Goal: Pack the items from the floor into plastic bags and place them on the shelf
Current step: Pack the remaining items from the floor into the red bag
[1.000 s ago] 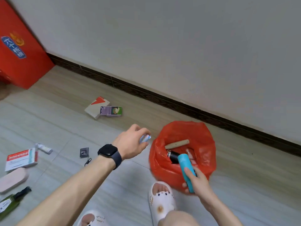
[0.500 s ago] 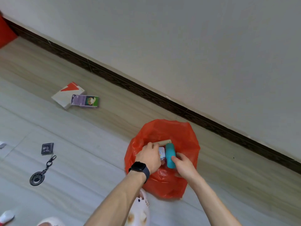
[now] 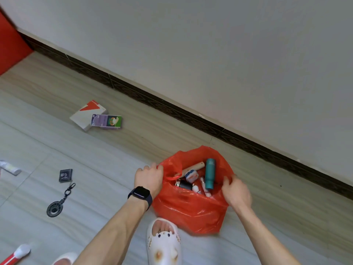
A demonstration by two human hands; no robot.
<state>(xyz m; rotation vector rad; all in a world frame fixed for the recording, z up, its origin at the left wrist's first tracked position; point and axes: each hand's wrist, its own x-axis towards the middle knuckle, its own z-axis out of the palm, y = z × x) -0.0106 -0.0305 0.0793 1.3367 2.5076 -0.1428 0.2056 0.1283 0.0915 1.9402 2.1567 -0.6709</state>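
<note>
Head view: a red plastic bag (image 3: 191,209) is held open on the floor (image 3: 107,188) between both hands. Its left rim is pinched by the left hand (image 3: 149,177) (a dark watch (image 3: 140,195) is worn on that wrist), its right rim gripped by the right hand (image 3: 236,192). Between the hands, inside the bag, a teal bottle (image 3: 210,174) is seen. Left of the left hand lies a keychain (image 3: 57,203); beyond it, two boxes (image 3: 95,117), whose print cannot be read.

Both hands grip the red bag's (image 3: 191,209) rim: left hand (image 3: 149,177) on one side, right hand (image 3: 236,192) opposite. A teal bottle (image 3: 210,174) lies inside.
</note>
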